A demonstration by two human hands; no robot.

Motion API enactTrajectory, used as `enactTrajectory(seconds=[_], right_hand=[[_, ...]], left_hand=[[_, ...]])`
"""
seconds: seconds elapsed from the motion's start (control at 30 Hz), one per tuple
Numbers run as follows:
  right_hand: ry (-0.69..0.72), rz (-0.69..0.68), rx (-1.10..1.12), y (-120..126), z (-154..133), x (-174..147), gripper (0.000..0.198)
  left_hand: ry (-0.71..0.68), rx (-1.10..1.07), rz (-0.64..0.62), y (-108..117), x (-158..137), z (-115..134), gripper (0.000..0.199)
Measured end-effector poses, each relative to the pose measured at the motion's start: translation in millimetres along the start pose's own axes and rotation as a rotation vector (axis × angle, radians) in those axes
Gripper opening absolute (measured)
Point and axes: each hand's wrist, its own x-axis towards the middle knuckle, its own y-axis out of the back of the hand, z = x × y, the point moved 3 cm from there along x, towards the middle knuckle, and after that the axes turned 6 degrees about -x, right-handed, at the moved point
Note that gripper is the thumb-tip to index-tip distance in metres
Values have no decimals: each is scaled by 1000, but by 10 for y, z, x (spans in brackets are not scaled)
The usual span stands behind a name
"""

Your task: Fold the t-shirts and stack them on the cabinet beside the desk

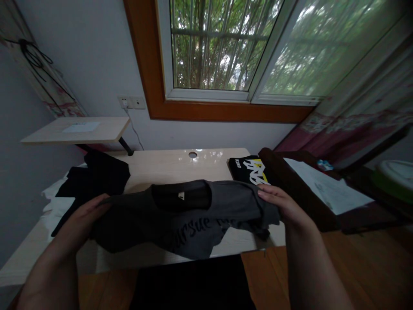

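A dark grey T-shirt (190,224) with black lettering is stretched between my two hands above the desk. Its neckline faces away from me, and a small white label shows inside the collar. My left hand (93,211) grips the left shoulder or sleeve area, fingers partly hidden by the cloth. On the opposite side, my right hand (274,199) pinches the right sleeve area between thumb and fingers. The lower part of the shirt hangs in folds over the desk's near side.
The pale wooden desk (155,165) stands against the wall under a window. At its left lie black clothes (97,176) and white cloth (51,211) beside a raised shelf (77,129). A folded black printed garment (248,169) is at the right, near a brown armrest (290,189) with paper.
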Motion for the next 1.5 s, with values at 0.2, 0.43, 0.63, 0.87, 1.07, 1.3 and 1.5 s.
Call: enactTrajectory(seconds=[0.2,0.43,0.63,0.87,1.07,1.3,1.5], right_hand=[[137,205,80,-4,-31,288,59],[192,128,211,-243,23,660,74],[266,165,156,-336,-95,958,77],[441,233,-417,-404,-277,1161,68],[418,201,-613,-463,134,1183,60],[434,368,-784,-473,241,827,31],[373,-83,-756,-868,171,377,37]], left_hand=[[162,-469,78,-99,57,158,45],[41,-495,-1,-437,407,258,75],[-156,-378,49,-616,877,264,79],[-570,383,162,-853,1132,331,72],[-526,504,121,-1030,1005,-95,65],[-530,630,153,-940,602,-205,23],[-576,659,-338,-1319,253,-261,20]])
